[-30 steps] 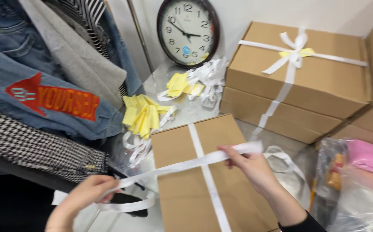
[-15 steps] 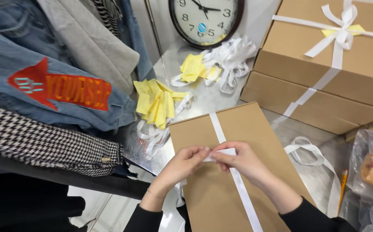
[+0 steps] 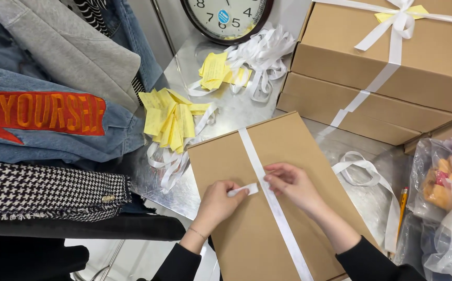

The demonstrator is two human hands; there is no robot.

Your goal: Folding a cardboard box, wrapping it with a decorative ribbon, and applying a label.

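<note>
Your left hand [image 3: 216,200] pinched the short white ribbon end [image 3: 242,190] and your right hand [image 3: 290,183] pinned the long ribbon strip [image 3: 267,192] at centre frame, both pressed flat against the brown cardboard box [image 3: 275,208], apparently to stop slack.

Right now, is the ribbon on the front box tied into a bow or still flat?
Flat, no bow: the white ribbon lies lengthwise on the box, and the left hand pinches a short end at its crossing.

Your wall clock [image 3: 226,18] is cut off at the top edge, and your cardboard box [image 3: 267,208] runs off the bottom.
</note>
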